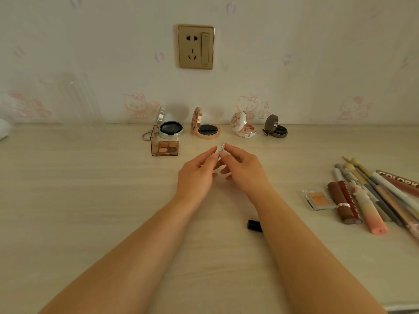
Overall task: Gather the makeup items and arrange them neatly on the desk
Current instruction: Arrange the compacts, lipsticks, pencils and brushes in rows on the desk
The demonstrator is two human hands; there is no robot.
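Note:
My left hand and my right hand meet over the middle of the desk, both pinching one small silvery makeup item between the fingertips. Several open compacts stand in a row along the wall: a silver one, a rose-gold one, a white flowered one and a dark one. A small clear eyeshadow palette lies open in front of the silver compact. A black cap lies on the desk, partly hidden under my right forearm.
At the right lie an orange blush pan, two brown lip tubes, a pink tube and several pens and brushes. A wall socket sits above. The desk's front edge shows bottom right.

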